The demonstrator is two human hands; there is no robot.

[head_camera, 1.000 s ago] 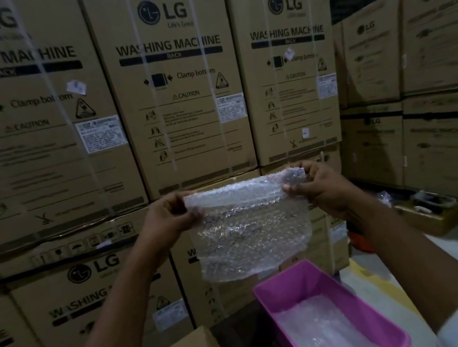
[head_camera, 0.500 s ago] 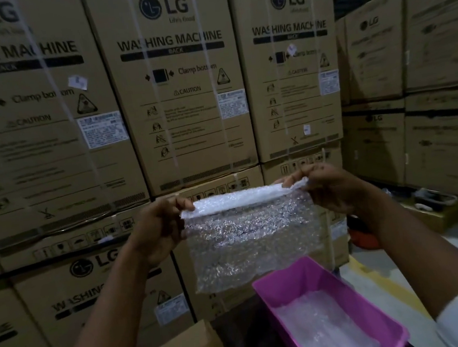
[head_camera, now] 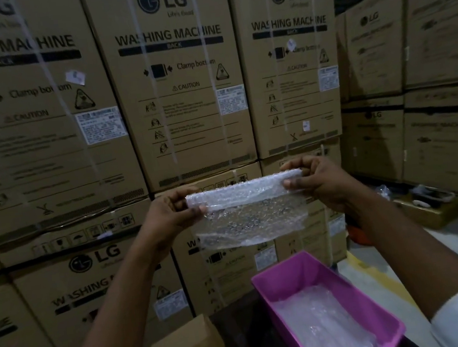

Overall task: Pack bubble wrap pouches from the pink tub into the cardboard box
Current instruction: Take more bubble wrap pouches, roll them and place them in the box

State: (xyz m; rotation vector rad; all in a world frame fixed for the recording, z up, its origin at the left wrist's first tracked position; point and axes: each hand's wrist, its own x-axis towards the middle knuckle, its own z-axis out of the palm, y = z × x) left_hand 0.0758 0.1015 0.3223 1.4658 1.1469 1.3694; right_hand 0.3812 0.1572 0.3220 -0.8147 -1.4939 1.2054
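2 hands hold 1 bubble wrap pouch (head_camera: pixel 248 214) up in front of me, well above the pink tub (head_camera: pixel 280 287). My left hand (head_camera: pixel 170 217) pinches its top left corner and my right hand (head_camera: pixel 318 181) pinches the top right, the top edge folded over into a band between them. More bubble wrap (head_camera: pixel 322 325) lies inside the tub at lower right. Part of the cardboard box (head_camera: pixel 184 346) shows just left of the tub. Stacked washing machine cartons (head_camera: pixel 177 79) fill the background.
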